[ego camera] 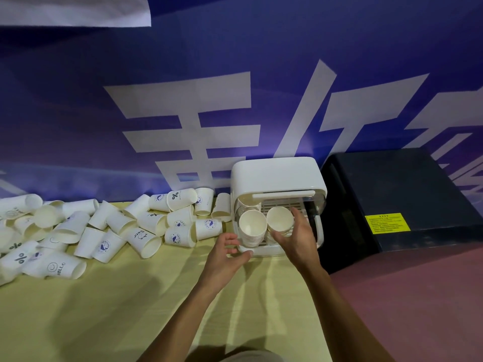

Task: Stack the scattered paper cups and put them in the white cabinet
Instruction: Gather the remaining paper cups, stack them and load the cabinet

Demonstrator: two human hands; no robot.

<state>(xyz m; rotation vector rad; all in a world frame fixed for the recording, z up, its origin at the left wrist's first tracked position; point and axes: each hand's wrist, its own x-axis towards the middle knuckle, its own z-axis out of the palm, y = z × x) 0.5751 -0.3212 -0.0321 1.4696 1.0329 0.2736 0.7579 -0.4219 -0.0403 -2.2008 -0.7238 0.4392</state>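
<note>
Two bare forearms rising from 6 o'clock, left hand [230,253] toward 11 o'clock of the right hand [295,239], slim wrists, grey-beige garment [235,357] at the 6 o'clock edge.

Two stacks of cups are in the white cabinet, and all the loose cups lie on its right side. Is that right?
Not quite. The left stack and right stack are in the white cabinet, but the loose cups lie on its left side, as the head view shows.
</note>
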